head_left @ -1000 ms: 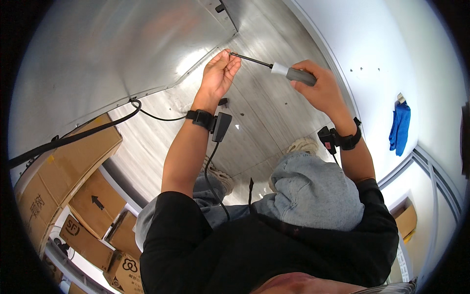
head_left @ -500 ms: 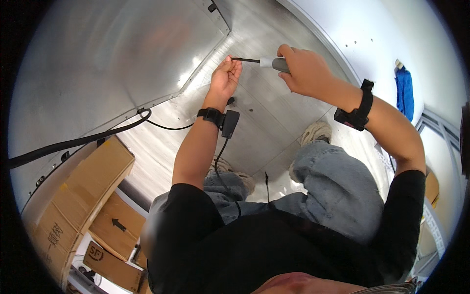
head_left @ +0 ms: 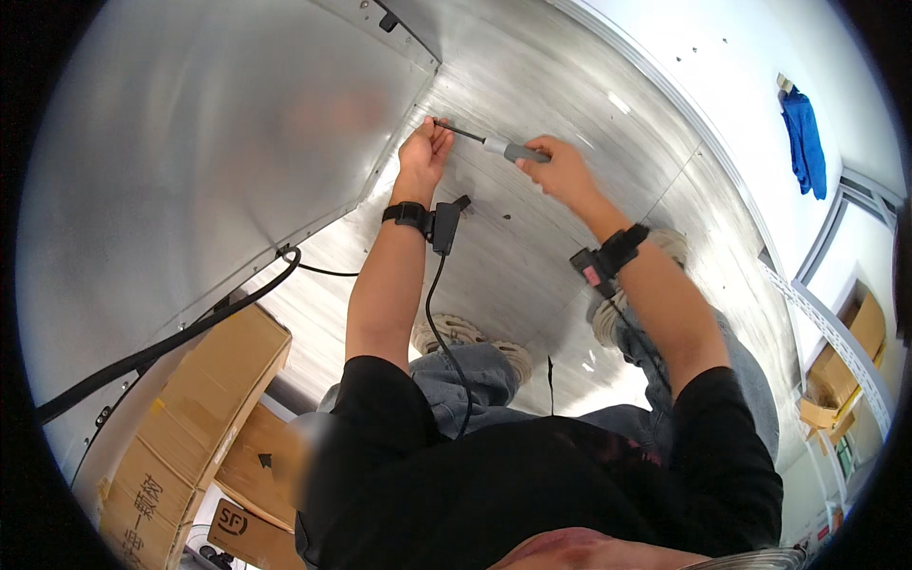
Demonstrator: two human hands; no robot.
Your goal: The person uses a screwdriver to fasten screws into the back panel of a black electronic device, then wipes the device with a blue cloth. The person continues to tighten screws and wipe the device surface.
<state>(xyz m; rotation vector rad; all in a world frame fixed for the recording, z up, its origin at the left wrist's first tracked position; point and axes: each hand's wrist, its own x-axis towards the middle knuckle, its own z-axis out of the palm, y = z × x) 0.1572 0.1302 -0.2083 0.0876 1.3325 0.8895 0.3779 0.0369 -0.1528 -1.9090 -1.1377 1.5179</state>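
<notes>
My right hand [head_left: 562, 173] is closed round the grey handle of a screwdriver with a pale collar and a thin, dark metal shaft [head_left: 494, 144], its thumb and fingers toward the handle's rear end. The tool slants in the air above the pale, wood-grained floor [head_left: 560, 261], its shaft pointing up and left to my left hand [head_left: 427, 154]. There my thumb and fingertips are drawn narrow, pinched at the shaft's tip; whether a small piece sits between them too is too fine to tell. Just beside that hand stands the lower edge of a big, brushed silver metal panel [head_left: 237, 123]. A thick black cable [head_left: 180, 332] loops beside the panel's edge, above a long brown cardboard box [head_left: 204, 399] at my left. I wear a black strap with a small black module [head_left: 445, 228] on each wrist. A blue cloth [head_left: 805, 142] hangs on the white wall [head_left: 722, 85] at my right, well apart from the tool.
</notes>
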